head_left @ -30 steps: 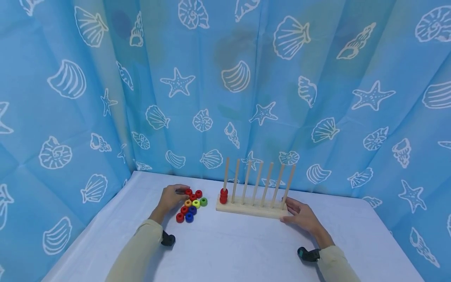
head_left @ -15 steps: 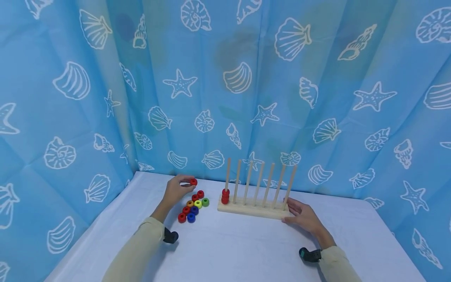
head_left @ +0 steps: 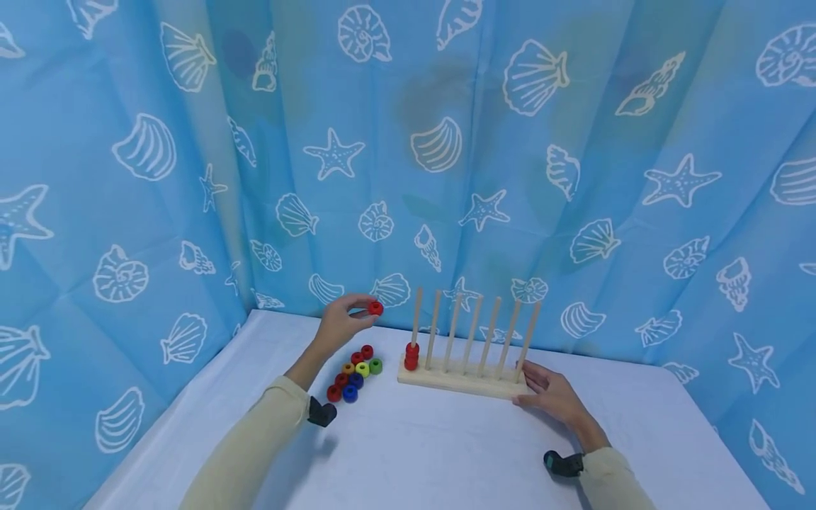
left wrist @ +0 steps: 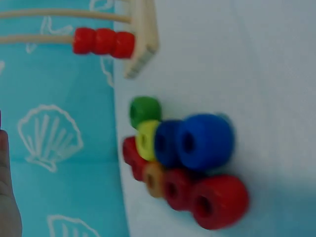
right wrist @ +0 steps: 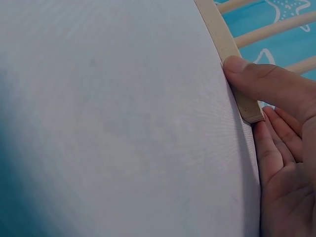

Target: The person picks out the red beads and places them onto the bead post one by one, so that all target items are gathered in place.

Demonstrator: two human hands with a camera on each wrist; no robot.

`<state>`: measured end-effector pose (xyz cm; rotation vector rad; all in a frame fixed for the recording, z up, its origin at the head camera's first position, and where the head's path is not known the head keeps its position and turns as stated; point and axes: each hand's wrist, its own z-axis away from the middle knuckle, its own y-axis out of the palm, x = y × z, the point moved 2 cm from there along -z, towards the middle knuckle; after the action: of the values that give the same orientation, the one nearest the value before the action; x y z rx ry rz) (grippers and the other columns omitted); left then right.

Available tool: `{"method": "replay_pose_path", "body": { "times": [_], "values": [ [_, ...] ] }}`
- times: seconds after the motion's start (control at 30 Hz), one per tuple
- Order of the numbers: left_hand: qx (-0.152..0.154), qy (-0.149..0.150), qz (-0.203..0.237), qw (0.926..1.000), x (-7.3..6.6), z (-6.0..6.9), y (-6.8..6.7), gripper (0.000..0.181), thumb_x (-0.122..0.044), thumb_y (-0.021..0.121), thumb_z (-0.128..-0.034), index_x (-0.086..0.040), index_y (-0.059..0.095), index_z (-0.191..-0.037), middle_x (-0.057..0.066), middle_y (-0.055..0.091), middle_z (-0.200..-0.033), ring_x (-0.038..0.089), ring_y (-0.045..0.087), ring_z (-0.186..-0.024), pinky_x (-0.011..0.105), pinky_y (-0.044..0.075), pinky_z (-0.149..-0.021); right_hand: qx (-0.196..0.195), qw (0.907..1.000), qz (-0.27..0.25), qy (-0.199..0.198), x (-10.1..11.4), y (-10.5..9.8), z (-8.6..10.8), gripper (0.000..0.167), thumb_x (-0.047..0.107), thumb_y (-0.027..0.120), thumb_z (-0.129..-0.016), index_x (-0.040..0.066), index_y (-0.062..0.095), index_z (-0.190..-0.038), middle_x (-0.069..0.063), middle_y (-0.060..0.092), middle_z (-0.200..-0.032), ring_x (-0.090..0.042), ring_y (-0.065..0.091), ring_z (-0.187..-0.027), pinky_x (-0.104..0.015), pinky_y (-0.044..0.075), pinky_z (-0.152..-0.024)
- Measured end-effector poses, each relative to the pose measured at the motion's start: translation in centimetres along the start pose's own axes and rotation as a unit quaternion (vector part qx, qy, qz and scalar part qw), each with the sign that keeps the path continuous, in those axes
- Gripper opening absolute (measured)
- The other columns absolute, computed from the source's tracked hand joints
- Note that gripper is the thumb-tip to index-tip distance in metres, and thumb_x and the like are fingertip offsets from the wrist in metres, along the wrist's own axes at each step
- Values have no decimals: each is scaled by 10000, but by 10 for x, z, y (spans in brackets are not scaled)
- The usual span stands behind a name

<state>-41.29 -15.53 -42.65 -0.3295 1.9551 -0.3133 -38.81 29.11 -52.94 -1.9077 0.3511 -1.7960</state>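
Up off the table in the head view, my left hand (head_left: 343, 327) pinches a red bead (head_left: 376, 309) at its fingertips. Only a strip of that hand (left wrist: 8, 197) shows in the left wrist view. My right hand (head_left: 550, 395) holds the right end of a wooden peg stand (head_left: 455, 383), which has several upright rods. In the right wrist view its thumb (right wrist: 247, 69) lies on the front of the base, with the fingers at the end and behind. Three red beads (left wrist: 103, 41) are stacked on the leftmost rod; the other rods are bare.
A cluster of loose beads lies left of the stand: green (head_left: 375, 365), yellow (head_left: 362, 369), orange (head_left: 347, 368), blue (head_left: 350, 393) and several red (head_left: 334, 393). A white cloth (head_left: 440, 453) covers the table. A blue shell-print curtain (head_left: 408, 177) hangs behind and at the left.
My left hand has picked a red bead out of the cluster, lifted it and carried it right towards the stand. My right hand keeps its hold on the stand's end.
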Motion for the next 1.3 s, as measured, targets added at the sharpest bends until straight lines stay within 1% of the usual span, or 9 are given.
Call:
{"method": "replay_pose_path", "body": {
  "times": [0.1,0.17,0.37,0.57,0.7,0.93,1.07,1.17,1.3],
  "values": [
    [119,178,118,9997,-15,-3,4,361,-118,772,-844,-99,679,-1191,60,640,-1141,257,630,-1091,332,538,-882,-24,9999,-5,105,-3,1,0,921,210,853,-742,33,352,-1494,-197,375,-1506,-354,410,-1347,-402,401,-1033],
    [158,290,101,9994,-25,-5,7,354,-137,773,-846,-102,685,-1187,61,641,-1137,261,634,-1086,327,542,-873,-14,9999,5,106,-3,1,0,920,207,852,-743,29,350,-1494,-201,374,-1505,-357,410,-1347,-402,402,-1033],
    [113,700,168,9973,-52,-15,11,358,-140,780,-839,-104,692,-1184,49,648,-1162,232,627,-1098,324,552,-851,10,10000,-18,-25,0,-2,-2,918,191,850,-745,14,346,-1492,-208,369,-1507,-363,413,-1344,-386,404,-1028],
    [189,854,285,9958,-69,-23,14,357,-142,779,-840,-96,695,-1184,47,647,-1149,233,638,-1080,300,557,-831,-17,10000,-80,-27,-1,-3,-4,923,192,851,-741,17,345,-1493,-202,367,-1510,-359,411,-1345,-388,401,-1025],
    [335,978,450,9936,-78,-26,16,354,-93,765,-846,-59,689,-1190,65,648,-1148,261,648,-1066,305,556,-833,-9,10000,-18,-18,-5,-2,-5,929,213,857,-739,16,349,-1491,-205,374,-1505,-357,416,-1342,-387,409,-1023],
    [498,1203,484,9903,-95,-33,20,357,-116,771,-844,-71,689,-1188,50,649,-1153,212,653,-1062,295,553,-842,-8,10000,-29,22,-4,-1,-4,923,209,857,-736,36,357,-1493,-186,374,-1510,-346,411,-1348,-394,400,-1034],
    [602,1280,506,9887,-104,-35,24,357,-86,764,-845,-37,684,-1189,56,643,-1130,206,656,-1048,301,552,-848,-36,10000,-17,35,-4,-1,-4,917,199,856,-738,38,359,-1492,-185,372,-1512,-349,410,-1348,-395,400,-1032],
    [651,1202,432,9897,-104,-36,27,371,-65,766,-838,-14,677,-1195,56,639,-1118,206,655,-1035,299,556,-840,3,10000,9,16,-5,-1,-5,921,204,853,-744,27,349,-1495,-197,365,-1513,-359,407,-1348,-398,403,-1030],
    [710,989,331,9920,-98,-36,29,372,-62,769,-833,-32,682,-1193,45,637,-1119,198,655,-1024,293,563,-821,35,10000,-90,14,-7,0,-5,934,208,860,-732,24,351,-1493,-199,366,-1512,-358,405,-1350,-394,403,-1030]
  ]
}}
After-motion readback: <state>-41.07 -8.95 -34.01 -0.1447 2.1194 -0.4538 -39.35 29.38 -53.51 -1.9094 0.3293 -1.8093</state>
